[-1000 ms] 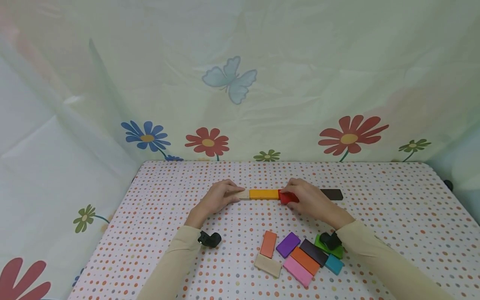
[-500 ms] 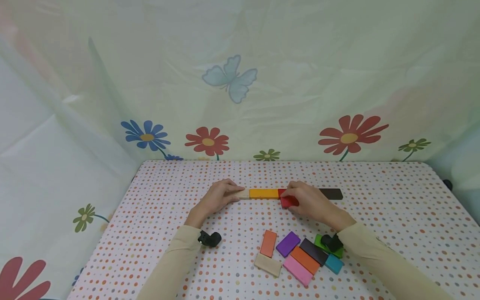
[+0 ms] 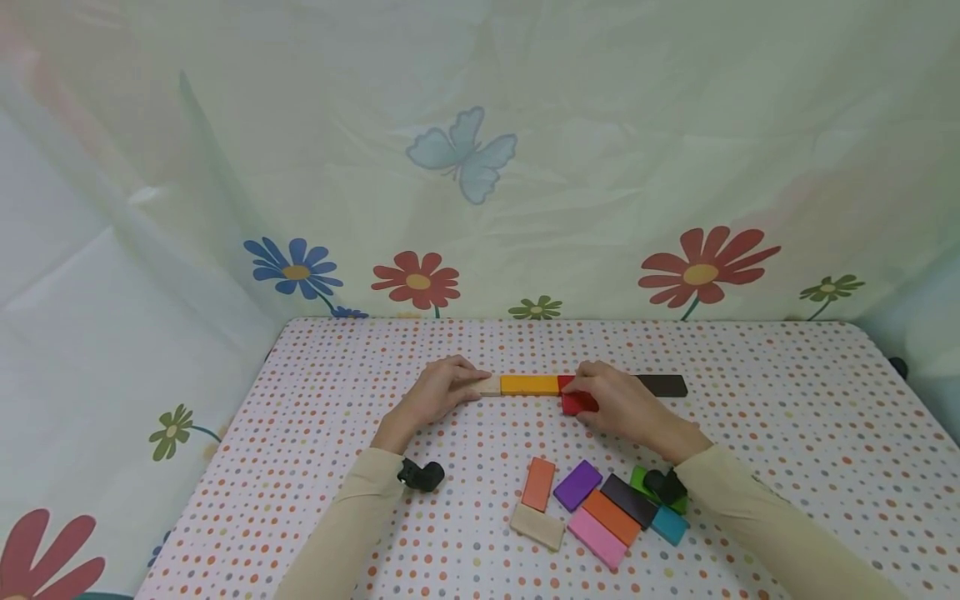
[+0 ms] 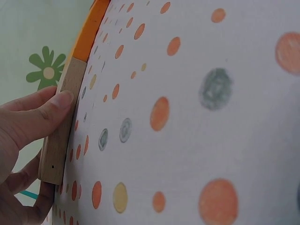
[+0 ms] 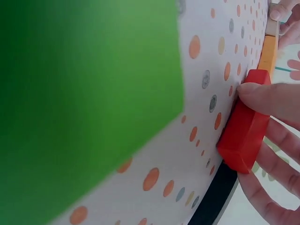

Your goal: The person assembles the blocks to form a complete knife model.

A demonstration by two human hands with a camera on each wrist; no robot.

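Note:
In the head view, a row of blocks runs across the table. My left hand (image 3: 437, 392) pinches the plain wooden block (image 4: 62, 119) at its left end, thumb on the near side. A yellow-orange block (image 3: 529, 385) touches that block's right end. Further right, my right hand (image 3: 618, 406) grips a red block (image 5: 244, 126) between thumb and fingers, at the row's near side. Some red also shows in line with the row; whether it is a second block I cannot tell. A black block (image 3: 663, 385) ends the row, partly behind the right hand.
Nearer the person lies a loose group of blocks: salmon (image 3: 538, 484), wooden (image 3: 537, 527), purple (image 3: 578, 485), dark (image 3: 628, 500), orange (image 3: 611, 517), pink (image 3: 597, 538), blue (image 3: 670, 525) and green (image 5: 93, 103). The right wrist camera covers part of the green one. A printed curtain hangs behind the table.
The red block in my right hand has shifted slightly toward the person, off the row's line. My left hand stays on the wooden block.

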